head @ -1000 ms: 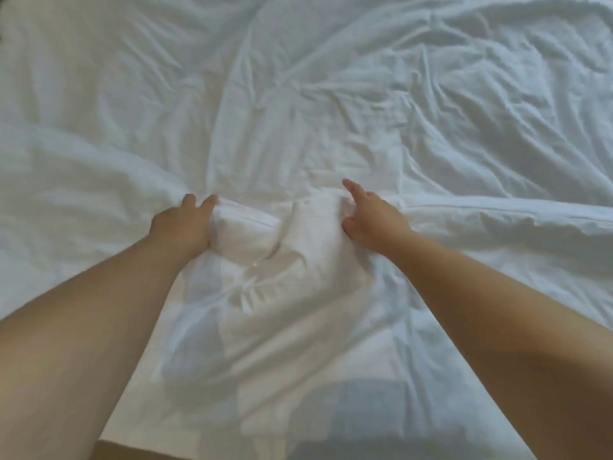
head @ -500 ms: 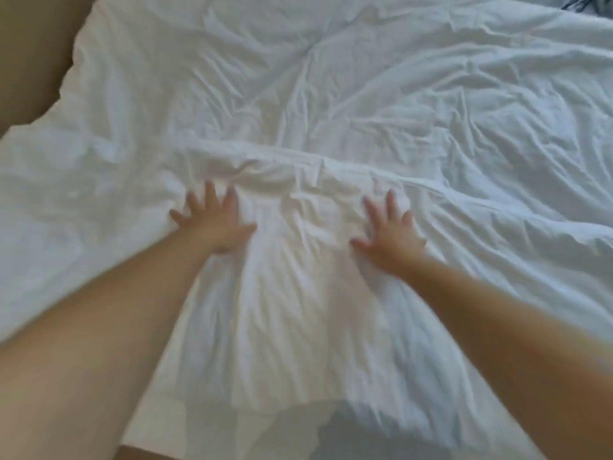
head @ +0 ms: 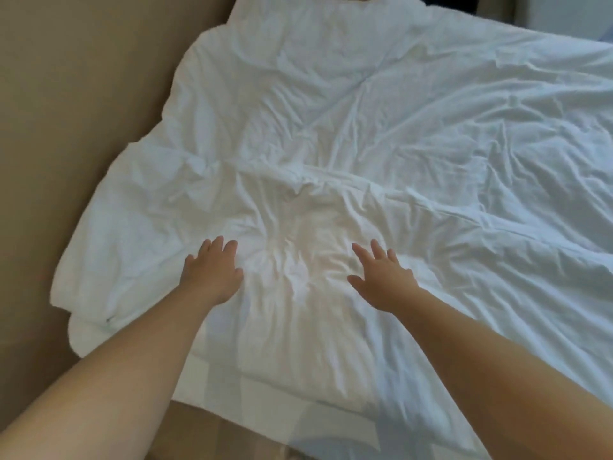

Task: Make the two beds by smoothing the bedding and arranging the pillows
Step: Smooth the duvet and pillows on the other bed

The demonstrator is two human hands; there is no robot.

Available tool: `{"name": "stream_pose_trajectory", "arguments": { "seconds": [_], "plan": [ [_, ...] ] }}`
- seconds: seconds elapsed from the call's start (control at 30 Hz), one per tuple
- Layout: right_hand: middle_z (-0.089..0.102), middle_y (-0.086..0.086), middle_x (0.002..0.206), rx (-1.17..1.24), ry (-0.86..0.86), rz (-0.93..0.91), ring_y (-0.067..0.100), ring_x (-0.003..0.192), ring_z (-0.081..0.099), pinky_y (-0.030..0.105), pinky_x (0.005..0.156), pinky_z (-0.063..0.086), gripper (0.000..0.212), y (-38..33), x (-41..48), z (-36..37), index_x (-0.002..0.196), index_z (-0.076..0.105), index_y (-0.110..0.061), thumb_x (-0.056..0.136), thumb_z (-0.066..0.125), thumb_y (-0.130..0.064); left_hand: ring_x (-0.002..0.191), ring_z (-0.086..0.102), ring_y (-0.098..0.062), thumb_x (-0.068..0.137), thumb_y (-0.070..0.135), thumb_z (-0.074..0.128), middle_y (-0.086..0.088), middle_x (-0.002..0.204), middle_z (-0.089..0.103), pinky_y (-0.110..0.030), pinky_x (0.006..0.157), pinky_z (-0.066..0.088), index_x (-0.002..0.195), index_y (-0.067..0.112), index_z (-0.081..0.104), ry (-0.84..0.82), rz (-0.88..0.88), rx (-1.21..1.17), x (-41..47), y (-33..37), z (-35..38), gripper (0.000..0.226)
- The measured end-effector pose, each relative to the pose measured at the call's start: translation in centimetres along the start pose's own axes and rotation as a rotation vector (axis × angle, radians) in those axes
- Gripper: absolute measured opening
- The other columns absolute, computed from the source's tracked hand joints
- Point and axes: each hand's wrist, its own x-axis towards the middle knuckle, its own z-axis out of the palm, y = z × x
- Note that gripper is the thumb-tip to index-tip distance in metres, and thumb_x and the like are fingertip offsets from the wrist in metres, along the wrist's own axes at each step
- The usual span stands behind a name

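Note:
A wrinkled white duvet (head: 381, 121) covers the bed and fills most of the view. Its near part is folded back over itself, with a creased ridge running across the middle. My left hand (head: 212, 270) lies flat on the folded part, fingers spread and straight. My right hand (head: 381, 277) presses flat on the same fabric a little to the right, fingers spread. Bunched wrinkles lie between the two hands. No pillow is in view.
A tan floor (head: 76, 111) runs along the left side of the bed and shows below its near edge. The duvet's left edge (head: 66, 287) hangs over the bed side. Something dark (head: 441, 0) sits past the far end.
Both hands let go of the bunched fabric they gripped and opened flat on it. The view has pulled back, now showing the bed's left edge and the floor.

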Motion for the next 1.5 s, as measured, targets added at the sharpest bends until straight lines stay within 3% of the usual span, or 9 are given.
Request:
{"name": "stream_pose_trajectory", "arguments": {
  "seconds": [0.37,0.53,0.6,0.67,0.77,0.83,0.93,1.07,1.5],
  "plan": [
    [-0.018,-0.003,0.163,0.063,0.156,-0.055,0.033,0.150,-0.010,0.067,0.113,0.016,0.072,-16.3,11.9,-1.4,0.154,-0.004,-0.039,0.101,0.044,-0.042,0.150,-0.007,-0.028,0.096,0.004,0.040,-0.003,0.164,-0.005,-0.052,0.119,0.011,0.155,0.020,0.003,0.224,0.027,0.150,14.8,-13.1,-7.1,0.072],
    [-0.029,-0.003,0.159,0.022,0.128,0.031,0.035,0.147,-0.021,0.076,0.106,0.012,0.081,-19.0,17.8,2.9,0.152,-0.014,-0.042,0.096,0.043,-0.057,0.149,-0.015,-0.029,0.095,0.036,0.051,-0.003,0.163,-0.008,-0.062,0.115,-0.001,0.154,0.023,-0.008,0.239,0.167,0.345,22.2,-17.6,-6.6,0.085],
    [-0.030,-0.003,0.159,-0.007,0.143,0.062,0.036,0.146,-0.024,0.078,0.104,0.008,0.083,-18.7,18.9,3.9,0.151,-0.015,-0.042,0.094,0.041,-0.062,0.149,0.004,-0.030,0.089,0.046,0.058,-0.009,0.159,0.018,-0.065,0.112,-0.005,0.153,0.021,0.001,0.229,0.217,0.403,24.5,-17.9,-6.9,0.090],
    [-0.030,-0.003,0.159,-0.010,0.146,0.070,0.036,0.146,-0.025,0.079,0.102,0.005,0.083,-18.5,19.8,3.6,0.151,-0.014,-0.043,0.092,0.040,-0.066,0.122,0.046,-0.031,0.088,0.045,0.058,-0.009,0.119,0.058,-0.063,0.112,0.002,0.138,0.015,0.030,0.261,0.275,0.425,25.7,-17.5,-8.0,0.065],
    [-0.028,-0.003,0.160,-0.015,0.226,0.078,0.036,0.146,-0.025,0.080,0.102,0.004,0.081,-19.0,19.8,1.6,0.151,-0.013,-0.044,0.093,0.040,-0.065,0.087,0.059,-0.032,0.091,0.026,0.051,-0.012,0.087,0.065,-0.048,0.103,0.025,0.105,0.012,0.046,0.559,0.249,0.350,25.8,-17.6,-11.8,0.021],
    [-0.026,-0.003,0.160,-0.036,0.365,0.110,0.036,0.146,-0.023,0.079,0.104,0.005,0.077,-18.9,19.3,0.0,0.152,-0.014,-0.043,0.096,0.036,-0.061,0.099,0.055,-0.038,0.090,0.020,0.051,-0.023,0.100,0.062,-0.052,0.104,0.027,0.110,0.006,0.048,0.752,0.147,0.279,25.8,-18.0,-13.5,0.025],
    [-0.029,0.000,0.159,-0.091,0.467,0.217,0.037,0.146,-0.022,0.078,0.104,0.007,0.076,-18.0,19.0,-1.4,0.150,-0.020,-0.041,0.096,0.029,-0.064,0.141,0.019,-0.043,0.097,0.031,0.044,-0.024,0.150,0.026,-0.068,0.114,0.004,0.149,0.011,0.019,0.648,-0.087,0.280,25.6,-16.3,-12.5,0.061],
    [-0.029,0.003,0.159,-0.103,0.376,0.271,0.041,0.145,-0.022,0.081,0.102,0.005,0.080,-16.3,19.8,0.8,0.151,-0.020,-0.039,0.092,0.022,-0.072,0.145,-0.021,-0.039,0.092,0.064,0.022,-0.011,0.159,-0.025,-0.074,0.107,-0.003,0.152,0.026,-0.020,0.457,0.119,0.070,25.5,-10.2,-5.1,0.082],
    [-0.004,0.014,0.163,-0.130,0.537,0.194,0.041,0.148,-0.009,0.077,0.105,-0.007,0.081,-12.9,27.2,5.1,0.154,-0.004,-0.030,0.085,0.022,-0.062,0.146,-0.006,-0.047,0.089,0.067,0.026,-0.018,0.162,-0.010,-0.083,0.099,0.006,0.156,0.020,-0.002,0.568,0.102,-0.014,31.9,-7.8,2.1,0.086]
  ]
}}
